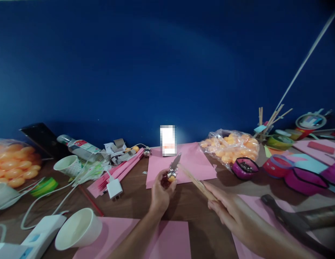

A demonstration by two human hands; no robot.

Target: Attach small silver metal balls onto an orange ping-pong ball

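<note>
My left hand (161, 192) is closed round a small orange ball (172, 178) whose upper part is covered in shiny silver pieces. A dark, pointed, blade-like shape (176, 161) rises just above the ball; whether it is fixed there I cannot tell. My right hand (224, 205) grips a flat, pale wooden stick (198, 184), its far end slanting up toward the ball, seemingly apart from it. Beneath and beyond both hands lies pink paper (194, 158). A purple bowl-like container (245, 168) with small metal pieces inside stands right of the stick.
Bags of orange balls lie at right (232, 145) and far left (14, 162). A hammer (291, 221) rests at the right front. On the left are a white cup (78, 229), a power strip (44, 233), a charger (114, 188) and cables. A blue wall (156, 72) stands behind.
</note>
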